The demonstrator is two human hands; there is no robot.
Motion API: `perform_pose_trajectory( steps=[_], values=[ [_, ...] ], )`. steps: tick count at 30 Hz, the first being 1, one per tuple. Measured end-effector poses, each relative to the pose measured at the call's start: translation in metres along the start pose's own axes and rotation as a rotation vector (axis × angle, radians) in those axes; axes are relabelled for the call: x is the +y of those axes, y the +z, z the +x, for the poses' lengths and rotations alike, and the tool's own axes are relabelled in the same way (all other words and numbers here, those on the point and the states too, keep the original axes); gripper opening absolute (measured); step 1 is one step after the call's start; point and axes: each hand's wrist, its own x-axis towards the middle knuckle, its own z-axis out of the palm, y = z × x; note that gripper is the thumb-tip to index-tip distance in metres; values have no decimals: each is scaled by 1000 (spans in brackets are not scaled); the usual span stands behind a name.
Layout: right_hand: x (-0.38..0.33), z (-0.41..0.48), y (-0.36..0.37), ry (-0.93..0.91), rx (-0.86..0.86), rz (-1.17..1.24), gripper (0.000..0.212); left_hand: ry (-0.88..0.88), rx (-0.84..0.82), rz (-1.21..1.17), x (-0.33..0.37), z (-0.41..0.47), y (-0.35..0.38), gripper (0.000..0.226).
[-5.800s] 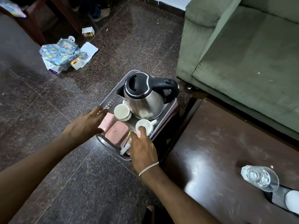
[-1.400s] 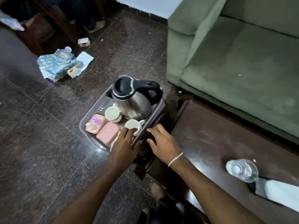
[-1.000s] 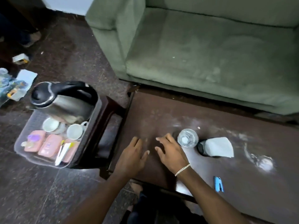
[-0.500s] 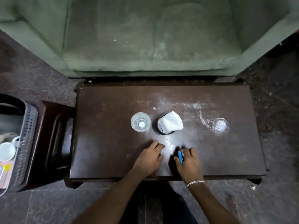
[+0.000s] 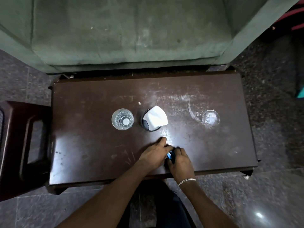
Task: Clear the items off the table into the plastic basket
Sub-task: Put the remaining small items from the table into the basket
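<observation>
**Ana:** While both hands sit low in the middle of the frame, what are they on?

**Ben:** A small blue object (image 5: 170,155), pinched between them near the bottom edge of the dark wooden table (image 5: 92,145). The right hand (image 5: 181,163) curls its fingers around it from the right, so only a sliver of blue shows. I can't make out what the object is.

**Ana:** And the left hand (image 5: 153,156)?

**Ben:** It comes in from the lower left with the palm down and the fingers stretched toward the blue object. The fingertips meet it, or come very close, but whether that hand actually grips it I cannot tell. A silver bracelet (image 5: 186,181) sits on the right wrist.

**Ana:** What else is on the table?

**Ben:** Three things in a row across the centre of the frame. A clear drinking glass (image 5: 122,119) stands upright left of centre. Just to its right is a round dark container (image 5: 148,127) with a white tissue (image 5: 156,118) lying over most of its top. Well apart, toward the right of the frame, is a second clear glass object (image 5: 210,119), ringed by whitish smears on the wood.

**Ana:** Is the plastic basket in view?

**Ben:** Barely; a strip of meshed wall (image 5: 1,124) shows at the far left edge, beyond a brown plastic stool (image 5: 21,145) beside the table.

**Ana:** And up top?

**Ben:** A green sofa (image 5: 131,30) fills the upper part of the frame.
</observation>
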Motion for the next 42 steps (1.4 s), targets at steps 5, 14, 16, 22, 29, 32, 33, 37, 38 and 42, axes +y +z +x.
perform_pose_trajectory(
  steps=[5, 14, 16, 22, 29, 32, 33, 37, 38, 42],
  values=[
    [-26, 3, -7, -74, -61, -43, 43, -45, 94, -5, -22, -24, -11, 29],
    [-133, 8, 4, -312, -175, -87, 42, -158, 287, -58, -87, -117, -54, 26],
    [-164, 7, 11, -386, -177, -92, 41, -199, 342, -73, -105, -145, -66, 25],
    [-264, -3, 34, -605, -227, -78, 38, -388, 507, -73, -152, -232, -92, 33],
    [-387, -24, 68, -859, -274, -114, 42, -537, 692, -40, -207, -335, -126, 42],
    [-430, -36, 87, -944, -286, -113, 41, -597, 743, -67, -221, -375, -133, 37],
    [-444, -40, 95, -970, -292, -107, 41, -623, 807, -119, -227, -389, -135, 38],
    [-489, -57, 126, -1060, -352, -81, 39, -729, 929, -170, -245, -434, -130, 41],
    [-498, -62, 135, -1079, -378, -85, 38, -742, 957, -178, -252, -445, -124, 40],
    [-533, -79, 170, -1167, -424, -145, 38, -832, 1032, -208, -282, -478, -103, 36]
  ],
)
